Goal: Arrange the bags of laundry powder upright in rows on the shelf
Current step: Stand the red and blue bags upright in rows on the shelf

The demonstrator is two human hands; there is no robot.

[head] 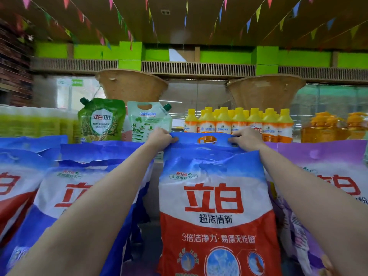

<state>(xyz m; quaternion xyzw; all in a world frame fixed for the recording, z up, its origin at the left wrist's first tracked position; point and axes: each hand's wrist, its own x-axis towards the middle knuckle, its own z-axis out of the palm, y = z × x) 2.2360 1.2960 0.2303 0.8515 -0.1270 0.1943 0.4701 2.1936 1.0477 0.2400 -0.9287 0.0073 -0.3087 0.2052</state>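
A big blue, white and red laundry powder bag [215,206] stands upright in the middle of the shelf. My left hand [161,138] pinches its top left corner and my right hand [247,138] pinches its top right corner, either side of the handle cut-out. A second blue bag seems to stand right behind it. To the left, two more blue bags [65,188] lean back, with a dark gap between them and the held bag. A purple bag [326,176] stands to the right, touching my right forearm.
Behind the bags stand green refill pouches [101,120], a pale pouch [148,120], several yellow-capped orange bottles [239,124] and amber jugs [326,126]. Two woven baskets [131,84] sit further back. Pennant strings hang from the ceiling.
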